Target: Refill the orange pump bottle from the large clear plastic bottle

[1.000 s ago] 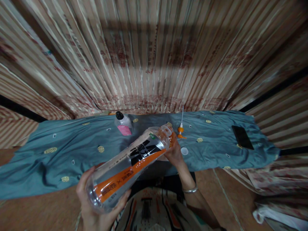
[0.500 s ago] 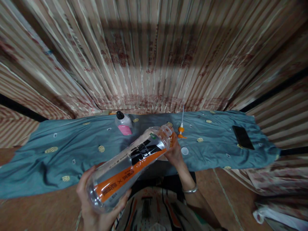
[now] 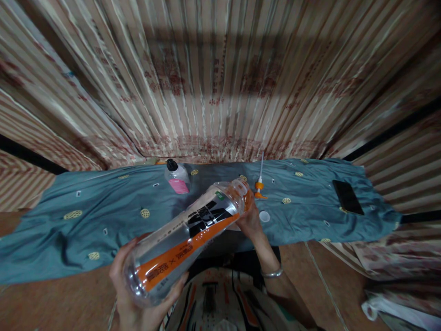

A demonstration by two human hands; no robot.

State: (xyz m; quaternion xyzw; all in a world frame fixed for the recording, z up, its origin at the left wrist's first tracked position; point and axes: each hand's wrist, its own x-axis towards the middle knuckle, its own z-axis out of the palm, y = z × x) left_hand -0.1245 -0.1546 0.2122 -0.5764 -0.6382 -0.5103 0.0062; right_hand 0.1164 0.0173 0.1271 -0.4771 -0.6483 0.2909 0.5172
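Observation:
A large clear bottle (image 3: 186,234) with a silver, black and orange label is tilted, its neck toward the upper right. My left hand (image 3: 138,285) wraps round its base. Near the neck, my right hand (image 3: 250,220) grips a smaller orange-tinted container (image 3: 247,200), mostly hidden by the fingers and the bottle. The bottle's mouth meets this container; whether they touch is unclear. An orange and white pump (image 3: 259,185) with a long tube lies just beyond my right hand, and a round white cap (image 3: 264,216) rests beside it.
Toward the back stands a clear bottle with a black top and pink label (image 3: 178,179). A dark phone (image 3: 347,196) lies at the right on the teal cloth (image 3: 120,207) covering the table. Striped curtains (image 3: 220,82) hang behind and at both sides.

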